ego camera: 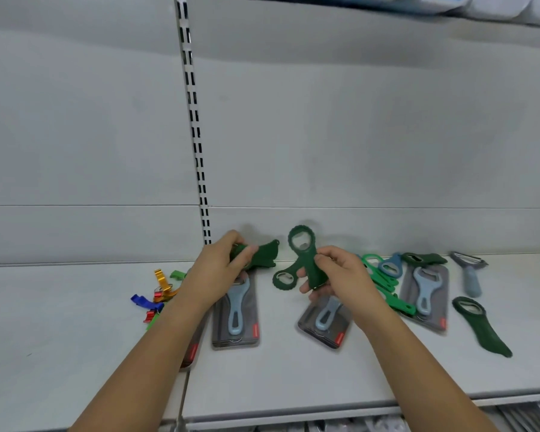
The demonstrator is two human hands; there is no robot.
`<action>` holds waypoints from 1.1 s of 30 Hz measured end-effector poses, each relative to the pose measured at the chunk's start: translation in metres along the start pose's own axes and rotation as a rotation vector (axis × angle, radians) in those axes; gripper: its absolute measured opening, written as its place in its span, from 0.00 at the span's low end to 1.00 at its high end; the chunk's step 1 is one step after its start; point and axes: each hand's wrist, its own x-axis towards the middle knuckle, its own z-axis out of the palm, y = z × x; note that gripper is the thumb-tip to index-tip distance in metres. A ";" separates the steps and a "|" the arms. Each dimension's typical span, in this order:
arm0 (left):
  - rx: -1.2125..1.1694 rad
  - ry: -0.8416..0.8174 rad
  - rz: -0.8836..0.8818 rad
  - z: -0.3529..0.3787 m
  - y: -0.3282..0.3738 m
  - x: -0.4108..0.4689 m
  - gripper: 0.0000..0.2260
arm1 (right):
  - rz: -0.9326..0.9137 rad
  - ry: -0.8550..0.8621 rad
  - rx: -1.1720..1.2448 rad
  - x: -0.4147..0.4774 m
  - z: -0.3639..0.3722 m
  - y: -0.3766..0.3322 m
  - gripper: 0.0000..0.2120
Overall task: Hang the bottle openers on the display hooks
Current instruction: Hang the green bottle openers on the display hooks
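- On a white shelf (293, 378) against a pale back panel (356, 135), bottle openers lie scattered; a slotted upright (194, 126) runs down the panel just left of centre.
- The left hand (214, 275) is raised above the shelf, fingers curled closed around a dark green opener (262, 255), whose free end sticks out to the right.
- The right hand (340, 275) is likewise closed, pinching a three-lobed green opener (300, 260) between thumb and fingers; one ring points up, another down-left.
- The two held openers are near each other but apart.
- Under the left hand lies a carded blue opener (237, 313), flat on the shelf in grey packaging.
- Under the right wrist lies a second carded opener (325, 322), tilted.
- Right of the right hand is a third carded opener (424, 294), with several bright green openers (384, 282) piled against its left edge.
- A loose blue opener (390, 265) and a dark green one (424, 258) rest at the back, near the panel.
- Further right lies a grey-handled peeler (469, 272); in front of it is a long dark green opener (480, 325).
- At far left sits a small heap of metallic keyring openers (159, 294) in gold, blue, red and green.
- Another shelf edge (387, 14) crosses the top of the view.
- Blurred packets show below the front lip, too unclear to identify.
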 end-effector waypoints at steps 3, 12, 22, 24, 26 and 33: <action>-0.233 0.037 -0.080 -0.004 0.002 -0.002 0.10 | 0.045 -0.005 0.151 -0.003 0.005 -0.003 0.10; -0.533 0.024 -0.196 -0.022 0.017 -0.017 0.08 | 0.061 -0.088 0.276 -0.009 0.022 -0.002 0.08; -0.515 0.244 -0.257 -0.060 0.017 -0.086 0.08 | 0.066 -0.347 0.364 -0.023 0.066 -0.010 0.10; -0.502 0.306 -0.280 -0.075 0.013 -0.108 0.12 | 0.068 -0.425 0.372 -0.029 0.087 -0.012 0.10; -0.478 0.369 -0.311 -0.092 0.009 -0.131 0.16 | 0.069 -0.501 0.377 -0.036 0.111 -0.013 0.10; -0.376 0.789 -0.425 -0.159 -0.013 -0.230 0.21 | 0.084 -0.718 0.312 -0.071 0.222 -0.011 0.11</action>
